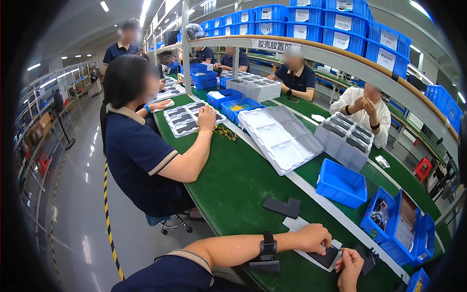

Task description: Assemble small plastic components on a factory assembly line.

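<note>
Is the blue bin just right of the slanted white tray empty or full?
Empty, it seems: the blue bin shows only bare blue inside.

Cool white tube lights (pixel 146 7) overhead give bright, fairly even light and leave streaks of glare on the grey floor (pixel 78 219). Shadows on the green bench (pixel 233 187) are soft and faint. Fisheye distortion bows the striped floor tape (pixel 112 233), black vignetting swallows the corners, and several faces (pixel 293 58) are blurred out, while the bench's near surface looks fairly sharp
</note>
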